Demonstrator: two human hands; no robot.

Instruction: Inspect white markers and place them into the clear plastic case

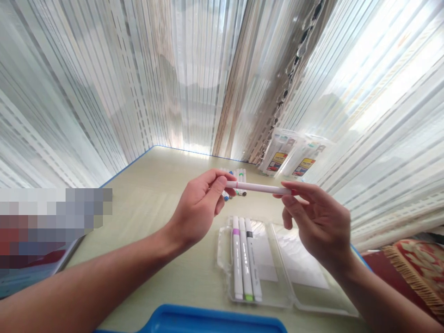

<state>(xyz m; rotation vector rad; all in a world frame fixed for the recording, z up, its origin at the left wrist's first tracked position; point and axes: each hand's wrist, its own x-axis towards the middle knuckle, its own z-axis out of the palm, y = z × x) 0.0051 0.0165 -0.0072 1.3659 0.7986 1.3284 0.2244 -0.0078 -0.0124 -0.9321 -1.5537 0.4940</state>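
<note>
Left hand (199, 203) and right hand (322, 219) have got one white marker (260, 187) pinched by its ends over the worktop (149, 194). Open clear case (277, 291) with three markers (244, 263) below, more markers (240, 177) past that, clear packs (280, 155) way back.

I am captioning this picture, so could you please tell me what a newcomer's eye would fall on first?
Probably the white marker with a pinkish-red ring, held between the left hand and right hand near the centre. Next come three markers in the open clear plastic case below, then the bright blue object at the bottom edge.
</note>
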